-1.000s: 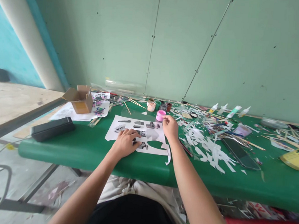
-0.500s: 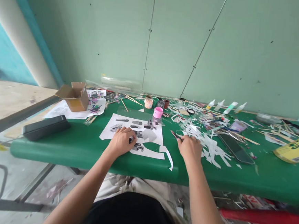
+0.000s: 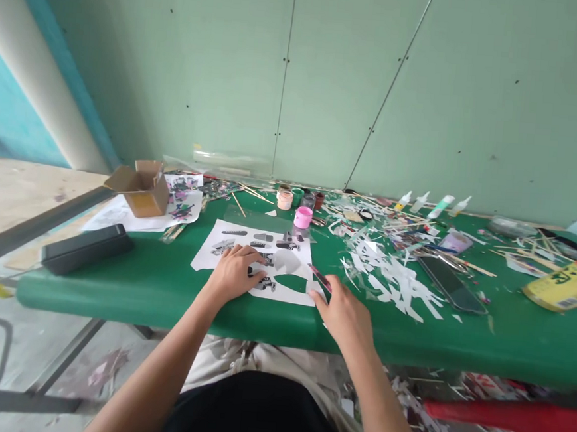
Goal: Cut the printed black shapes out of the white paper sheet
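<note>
A white sheet (image 3: 209, 255) printed with dark grey shapes lies on the green-covered table (image 3: 162, 292). A leaf-shaped hole in its lower right lets the green show through. My left hand (image 3: 234, 271) rests palm down on the left half of the sheet, fingers and thumb spread. In my right hand (image 3: 345, 312) is a slim, reddish-dark craft knife (image 3: 322, 280), its tip pointing up and left near the sheet's right edge. The right thumb touches a loose white paper strip (image 3: 314, 288) at the sheet's lower right corner; the hand hides most of that strip.
Paint pots, one of them pink (image 3: 303, 217), stand behind the sheet. White paper scraps (image 3: 389, 270) and a phone (image 3: 450, 284) lie to the right, near glue bottles (image 3: 440, 207) and a yellow packet (image 3: 565, 286). At left are a cardboard box (image 3: 145, 195) and a dark grey wedge-shaped case (image 3: 87, 247).
My right hand has moved left with the craft knife, from beside the scraps to the sheet's right edge, and covers the curved strip. My left thumb has stretched out flatter.
</note>
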A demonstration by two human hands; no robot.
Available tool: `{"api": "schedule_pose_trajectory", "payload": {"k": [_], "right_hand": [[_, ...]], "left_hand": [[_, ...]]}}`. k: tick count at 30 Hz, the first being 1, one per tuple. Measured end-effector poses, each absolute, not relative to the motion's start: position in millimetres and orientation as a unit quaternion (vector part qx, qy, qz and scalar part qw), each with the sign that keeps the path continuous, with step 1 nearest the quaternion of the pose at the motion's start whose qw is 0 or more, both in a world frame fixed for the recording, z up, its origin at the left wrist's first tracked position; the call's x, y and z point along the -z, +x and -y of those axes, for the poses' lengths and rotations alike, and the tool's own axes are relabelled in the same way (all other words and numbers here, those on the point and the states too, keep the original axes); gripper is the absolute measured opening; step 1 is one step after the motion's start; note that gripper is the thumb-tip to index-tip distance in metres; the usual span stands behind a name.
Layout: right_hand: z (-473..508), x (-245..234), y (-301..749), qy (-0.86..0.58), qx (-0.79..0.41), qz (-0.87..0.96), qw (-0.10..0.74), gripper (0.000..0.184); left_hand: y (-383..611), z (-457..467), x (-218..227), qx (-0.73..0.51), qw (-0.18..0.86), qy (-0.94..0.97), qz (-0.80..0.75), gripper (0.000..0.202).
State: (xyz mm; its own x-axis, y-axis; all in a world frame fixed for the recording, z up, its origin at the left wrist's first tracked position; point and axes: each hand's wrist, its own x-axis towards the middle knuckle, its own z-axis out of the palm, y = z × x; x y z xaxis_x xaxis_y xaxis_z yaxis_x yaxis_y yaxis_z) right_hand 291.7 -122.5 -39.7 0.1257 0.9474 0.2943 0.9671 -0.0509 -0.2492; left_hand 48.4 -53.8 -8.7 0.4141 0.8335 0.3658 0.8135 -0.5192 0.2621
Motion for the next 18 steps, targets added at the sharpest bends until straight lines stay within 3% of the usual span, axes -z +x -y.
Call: {"api": "schedule_pose_trajectory", "payload": {"k": [4,7,18], "right_hand": [[111.8,36.8,305.4,-0.775,0.028,0.606,0.176,0.013],[106.5,35.4,317.5,-0.802,0.046,0.565,0.187,0.016],[111.8,50.7,319.9,-0.754,0.063,0.537,0.373,0.034]], "left_hand": [[47.5,54.3,7.5,-0.222,0.032,0.842,-0.491,0.026],[46.4,52.9,9.5,-0.227,0.042,0.844,-0.483,0.032],[42.2,47.7,16.0,-0.291,0.074,0.836,-0.46,0.044]]}}
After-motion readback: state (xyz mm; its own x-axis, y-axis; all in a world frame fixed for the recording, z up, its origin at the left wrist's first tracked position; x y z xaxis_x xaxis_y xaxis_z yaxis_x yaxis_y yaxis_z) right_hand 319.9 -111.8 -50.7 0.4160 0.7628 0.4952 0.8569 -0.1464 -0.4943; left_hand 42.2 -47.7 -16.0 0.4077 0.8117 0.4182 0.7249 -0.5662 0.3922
